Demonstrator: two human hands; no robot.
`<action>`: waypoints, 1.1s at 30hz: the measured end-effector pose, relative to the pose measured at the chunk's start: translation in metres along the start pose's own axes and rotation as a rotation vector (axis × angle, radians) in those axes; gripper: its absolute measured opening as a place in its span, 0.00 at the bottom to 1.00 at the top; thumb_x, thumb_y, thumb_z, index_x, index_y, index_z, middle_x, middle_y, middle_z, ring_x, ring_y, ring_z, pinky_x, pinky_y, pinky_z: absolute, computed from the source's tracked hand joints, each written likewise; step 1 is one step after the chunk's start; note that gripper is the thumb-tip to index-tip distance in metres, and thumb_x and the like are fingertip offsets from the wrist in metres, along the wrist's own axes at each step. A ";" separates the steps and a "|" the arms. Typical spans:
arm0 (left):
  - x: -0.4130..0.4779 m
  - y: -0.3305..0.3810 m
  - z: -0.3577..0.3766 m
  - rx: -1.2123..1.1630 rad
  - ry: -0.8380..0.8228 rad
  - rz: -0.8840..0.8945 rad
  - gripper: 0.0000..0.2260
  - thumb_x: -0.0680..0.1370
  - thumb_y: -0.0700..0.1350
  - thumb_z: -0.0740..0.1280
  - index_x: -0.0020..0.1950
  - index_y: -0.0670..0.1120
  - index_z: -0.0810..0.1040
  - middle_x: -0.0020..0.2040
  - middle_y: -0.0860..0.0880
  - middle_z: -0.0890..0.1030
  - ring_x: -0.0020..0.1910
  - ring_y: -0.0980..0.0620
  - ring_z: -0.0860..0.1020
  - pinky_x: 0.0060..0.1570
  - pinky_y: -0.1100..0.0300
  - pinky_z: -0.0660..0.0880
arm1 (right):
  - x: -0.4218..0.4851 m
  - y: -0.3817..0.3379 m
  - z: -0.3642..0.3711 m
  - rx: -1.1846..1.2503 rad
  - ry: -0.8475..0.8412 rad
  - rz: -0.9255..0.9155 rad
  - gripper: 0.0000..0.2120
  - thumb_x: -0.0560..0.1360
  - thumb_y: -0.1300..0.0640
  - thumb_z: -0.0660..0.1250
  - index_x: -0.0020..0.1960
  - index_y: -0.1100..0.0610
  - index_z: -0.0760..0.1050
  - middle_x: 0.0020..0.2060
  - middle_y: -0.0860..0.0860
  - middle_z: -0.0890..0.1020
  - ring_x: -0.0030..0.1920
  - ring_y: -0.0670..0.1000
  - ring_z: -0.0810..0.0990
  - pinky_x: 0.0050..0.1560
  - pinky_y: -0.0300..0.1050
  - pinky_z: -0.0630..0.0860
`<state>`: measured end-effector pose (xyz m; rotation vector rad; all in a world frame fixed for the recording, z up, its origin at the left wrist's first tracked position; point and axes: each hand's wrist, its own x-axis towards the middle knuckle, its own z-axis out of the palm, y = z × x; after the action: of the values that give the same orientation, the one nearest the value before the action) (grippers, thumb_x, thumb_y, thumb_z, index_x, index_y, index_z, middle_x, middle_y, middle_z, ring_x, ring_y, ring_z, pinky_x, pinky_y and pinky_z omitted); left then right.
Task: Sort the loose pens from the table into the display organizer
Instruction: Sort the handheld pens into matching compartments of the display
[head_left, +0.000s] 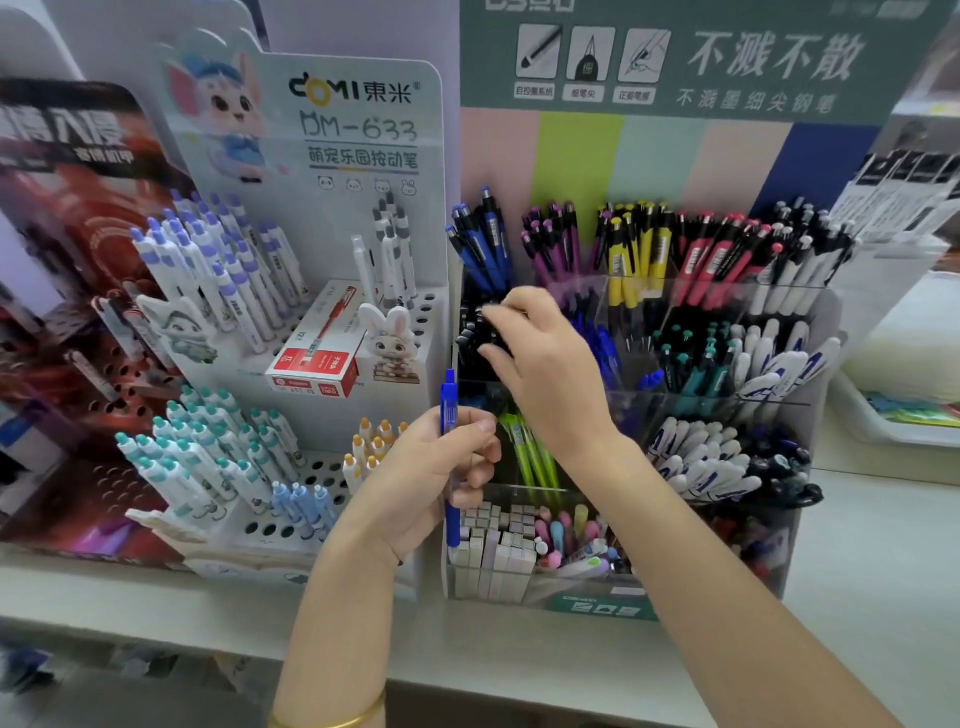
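My left hand (441, 467) grips a blue click pen (450, 410) upright, its clicker end up, in front of the clear display organizer (727, 405). My right hand (545, 358) reaches into the organizer's second row at the far left, where its fingers pinch the tops of black pens (475, 332). The organizer's tiers hold blue, purple, yellow, red, black, teal and white pens in separate compartments.
A white perforated pen stand (332, 478) with lilac, teal and orange-capped pens stands to the left, with a red pen box (317, 358) on it. A red and black display sits at far left. A white tray (893, 431) lies at right. The counter edge runs below.
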<state>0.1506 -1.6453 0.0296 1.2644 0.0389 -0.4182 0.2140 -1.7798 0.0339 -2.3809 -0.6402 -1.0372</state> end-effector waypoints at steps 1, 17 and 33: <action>0.000 0.000 -0.001 -0.002 0.002 -0.002 0.03 0.80 0.39 0.62 0.53 0.41 0.71 0.32 0.49 0.75 0.27 0.56 0.69 0.22 0.67 0.64 | -0.004 0.001 0.002 -0.009 -0.034 -0.007 0.22 0.71 0.64 0.73 0.64 0.66 0.74 0.56 0.59 0.77 0.47 0.55 0.79 0.45 0.49 0.81; 0.015 -0.012 0.035 0.369 -0.234 0.042 0.07 0.82 0.37 0.60 0.59 0.44 0.72 0.32 0.54 0.73 0.29 0.57 0.67 0.28 0.65 0.65 | -0.042 -0.004 -0.064 0.671 -0.315 0.567 0.04 0.73 0.62 0.71 0.47 0.57 0.82 0.38 0.47 0.82 0.35 0.41 0.78 0.38 0.34 0.74; 0.037 -0.023 0.061 0.307 -0.069 0.007 0.10 0.80 0.39 0.65 0.61 0.47 0.74 0.42 0.48 0.82 0.31 0.57 0.75 0.35 0.60 0.72 | -0.036 0.045 -0.084 0.040 0.341 0.345 0.08 0.75 0.62 0.69 0.53 0.63 0.78 0.41 0.51 0.79 0.41 0.44 0.75 0.45 0.38 0.74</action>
<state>0.1649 -1.7175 0.0182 1.5500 -0.0921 -0.4737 0.1723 -1.8719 0.0474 -2.1080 -0.1202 -1.2160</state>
